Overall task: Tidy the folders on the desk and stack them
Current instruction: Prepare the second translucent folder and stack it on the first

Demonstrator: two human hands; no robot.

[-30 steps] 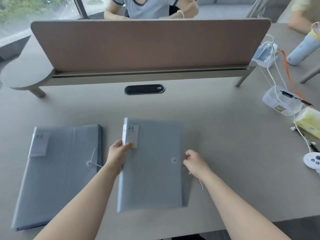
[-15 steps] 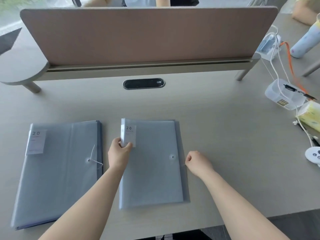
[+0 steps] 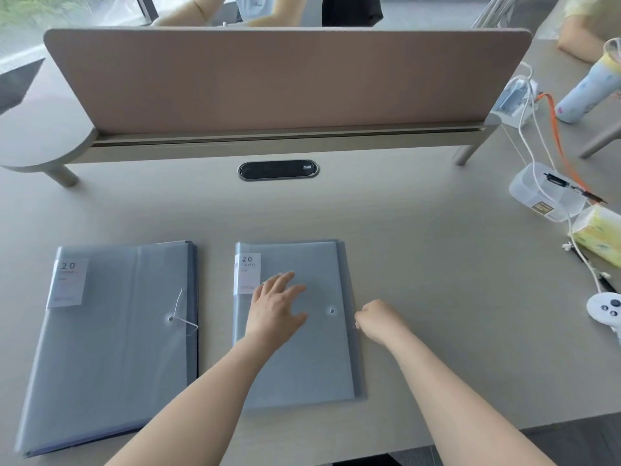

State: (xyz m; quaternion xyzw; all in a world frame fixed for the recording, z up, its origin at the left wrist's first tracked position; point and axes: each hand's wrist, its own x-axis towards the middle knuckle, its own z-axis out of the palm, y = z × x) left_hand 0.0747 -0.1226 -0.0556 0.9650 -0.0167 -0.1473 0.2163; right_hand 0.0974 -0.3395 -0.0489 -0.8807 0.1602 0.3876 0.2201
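Two blue-grey folders with white "20" labels lie flat on the desk. The left folder (image 3: 111,338) rests at the desk's front left, its white string loose at the button. The middle folder (image 3: 316,361) lies straight in front of me. My left hand (image 3: 277,311) rests flat on its cover with the fingers spread, holding nothing. My right hand (image 3: 378,319) is curled at the folder's right edge, next to the button; whether it pinches the string I cannot tell.
A brown divider panel (image 3: 285,79) crosses the back of the desk, with a black cable port (image 3: 278,169) before it. At the right are a clear plastic box (image 3: 546,193), cables, a tissue pack (image 3: 599,235), a white controller (image 3: 605,309) and a bottle (image 3: 588,92). People sit beyond.
My left hand let go of the middle folder's left edge and now lies spread on its cover. The folder settled flat and square. My right hand stayed at its right edge.
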